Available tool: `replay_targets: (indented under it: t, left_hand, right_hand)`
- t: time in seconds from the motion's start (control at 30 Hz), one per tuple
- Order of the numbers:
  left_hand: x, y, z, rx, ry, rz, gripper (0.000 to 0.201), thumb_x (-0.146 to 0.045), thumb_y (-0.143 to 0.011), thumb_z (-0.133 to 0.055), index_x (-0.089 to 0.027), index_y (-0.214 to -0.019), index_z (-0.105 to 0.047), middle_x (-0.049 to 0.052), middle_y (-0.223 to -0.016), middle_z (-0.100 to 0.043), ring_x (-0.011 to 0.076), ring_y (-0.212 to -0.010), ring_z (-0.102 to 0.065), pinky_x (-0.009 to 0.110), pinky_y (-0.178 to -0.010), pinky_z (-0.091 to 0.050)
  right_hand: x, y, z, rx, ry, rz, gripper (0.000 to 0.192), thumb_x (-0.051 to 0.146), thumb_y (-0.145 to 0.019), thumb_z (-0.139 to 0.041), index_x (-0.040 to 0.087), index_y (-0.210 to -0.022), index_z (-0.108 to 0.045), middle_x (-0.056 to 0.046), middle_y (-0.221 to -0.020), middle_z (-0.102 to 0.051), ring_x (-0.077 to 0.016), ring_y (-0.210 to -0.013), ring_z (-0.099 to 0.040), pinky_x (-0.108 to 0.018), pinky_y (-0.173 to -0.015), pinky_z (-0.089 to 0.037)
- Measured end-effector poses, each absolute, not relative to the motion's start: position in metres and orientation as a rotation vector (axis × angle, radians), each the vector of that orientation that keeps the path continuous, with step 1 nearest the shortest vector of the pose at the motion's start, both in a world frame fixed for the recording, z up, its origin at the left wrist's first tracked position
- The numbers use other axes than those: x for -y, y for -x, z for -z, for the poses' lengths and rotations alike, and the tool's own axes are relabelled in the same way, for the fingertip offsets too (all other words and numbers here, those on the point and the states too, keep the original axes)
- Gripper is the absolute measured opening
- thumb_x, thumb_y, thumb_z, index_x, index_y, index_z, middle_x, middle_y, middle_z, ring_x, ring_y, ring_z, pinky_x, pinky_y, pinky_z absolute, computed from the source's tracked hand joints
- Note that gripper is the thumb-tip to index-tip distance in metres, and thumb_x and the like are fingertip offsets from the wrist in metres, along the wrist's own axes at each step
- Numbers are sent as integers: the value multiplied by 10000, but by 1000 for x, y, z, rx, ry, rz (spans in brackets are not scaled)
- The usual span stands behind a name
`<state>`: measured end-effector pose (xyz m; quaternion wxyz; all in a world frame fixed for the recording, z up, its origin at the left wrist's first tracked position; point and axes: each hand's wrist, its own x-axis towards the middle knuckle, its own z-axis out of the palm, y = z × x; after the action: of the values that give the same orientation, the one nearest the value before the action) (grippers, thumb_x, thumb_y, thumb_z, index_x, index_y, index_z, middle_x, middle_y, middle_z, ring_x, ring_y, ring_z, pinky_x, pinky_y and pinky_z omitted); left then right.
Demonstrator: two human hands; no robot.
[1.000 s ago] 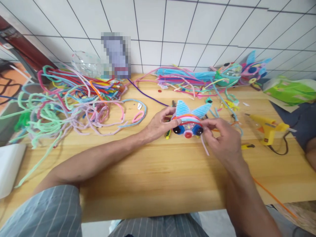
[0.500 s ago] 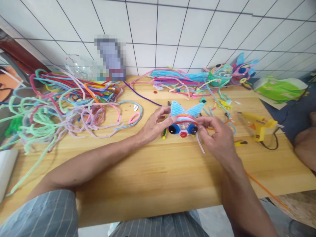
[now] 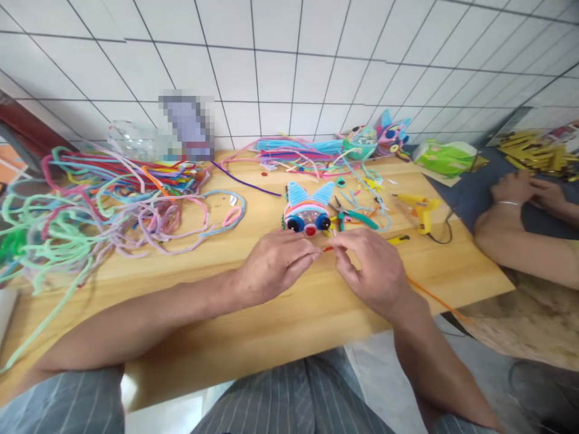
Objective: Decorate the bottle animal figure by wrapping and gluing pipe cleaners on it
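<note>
Tangled pipe cleaners (image 3: pixel 58 232) cut off at left, left hand (image 3: pixel 278 265) with fingers bunched, any grip hidden, blue-eared figure (image 3: pixel 309 208) on the desk (image 3: pixel 203 355) just beyond, red piece (image 3: pixel 328 248) blurred between the fingertips, right hand (image 3: pixel 373 271) with fingers curled, grip unclear, glue gun (image 3: pixel 423 216) farther right, another person's arm (image 3: pixel 520 238) cut off.

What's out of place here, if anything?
Mint and lilac pipe cleaners sprawl in a loose tangle on the left, unlike the straight blue bundle farther back. An orange pipe cleaner sticks out past the near edge of the table. No damage visible on the blue-eared animal craft.
</note>
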<state>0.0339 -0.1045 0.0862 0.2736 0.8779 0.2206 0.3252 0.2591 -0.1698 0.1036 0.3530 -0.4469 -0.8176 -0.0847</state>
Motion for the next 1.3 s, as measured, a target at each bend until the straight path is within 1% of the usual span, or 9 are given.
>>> replay_targets:
  t: [0.1, 0.2, 0.33, 0.5, 0.87, 0.93, 1.07, 1.2, 1.3]
  left_hand:
    - [114, -39, -88, -599, -2141, -725, 228, -377, -1069, -644, -198, -1123, -774, 49, -964, -813, 145, -770, -680, 274, -740, -500]
    - [122, -45, -86, -620, -1920, -531, 278, -427, -1003, -705, -183, -1118, -773, 11, -907, -773, 103, -657, -570, 246, -667, -461]
    - [133, -53, -73, -570, -1620, -378, 308, -446, -950, -734, -162, -1067, -760, 17, -898, -757, 118, -739, -610, 238, -708, -481]
    - [145, -63, -61, -537, -1405, -365, 280, -446, -908, -779, -176, -962, -726, 1, -843, -728, 131, -795, -629, 255, -785, -499]
    - [144, -81, -44, -662, -1238, -406, 232, -398, -848, -783, -180, -842, -703, -71, -639, -594, 66, -557, -439, 224, -573, -343]
    - [142, -81, -37, -682, -1148, -423, 278, -421, -826, -821, -175, -856, -697, -53, -701, -661, 51, -528, -459, 215, -538, -351]
    - [138, -80, -24, -615, -1022, -427, 362, -449, -836, -880, -161, -936, -684, 20, -894, -784, 72, -588, -660, 194, -539, -451]
    - [135, -78, -18, -610, -921, -468, 323, -356, -859, -912, -151, -1002, -708, 19, -883, -790, 109, -717, -760, 215, -675, -573]
    - [134, -78, -15, -595, -861, -474, 297, -273, -852, -923, -142, -1032, -725, 19, -886, -795, 117, -780, -775, 258, -784, -620]
  right_hand:
    - [193, -263, -101, 2094, 1172, 226, 307, 66, -995, -622, 271, -1223, -623, -37, -1031, -836, -210, -934, -814, -353, -817, -644]
    - [212, -268, -93, 1989, 1273, 135, 267, 103, -993, -625, 285, -1188, -643, -16, -989, -821, -205, -850, -801, -349, -765, -640]
    - [228, -271, -79, 1804, 1372, 9, 187, 165, -981, -660, 283, -1126, -673, 1, -935, -790, -187, -778, -768, -333, -743, -636]
    - [235, -273, -63, 1674, 1422, -162, 140, 224, -978, -661, 271, -1104, -699, -8, -899, -768, -192, -779, -740, -350, -764, -634]
    - [225, -303, -44, 1489, 1527, -388, 279, 366, -946, -732, 243, -1195, -700, -19, -946, -776, -197, -829, -733, -385, -830, -624]
    - [212, -323, -42, 1450, 1635, -340, 311, 405, -925, -747, 236, -1183, -705, -32, -967, -787, -209, -828, -737, -403, -827, -630]
    - [176, -363, -32, 1485, 1827, -102, 342, 425, -871, -762, 233, -1151, -719, -85, -1065, -805, -271, -912, -755, -492, -884, -638]
    - [143, -381, -16, 1620, 1839, 113, 412, 426, -830, -805, 257, -1195, -716, -136, -1202, -788, -357, -1148, -735, -592, -1047, -594]
    - [128, -380, -6, 1707, 1840, 149, 476, 439, -825, -827, 253, -1244, -697, -156, -1249, -773, -380, -1221, -712, -609, -1104, -565]
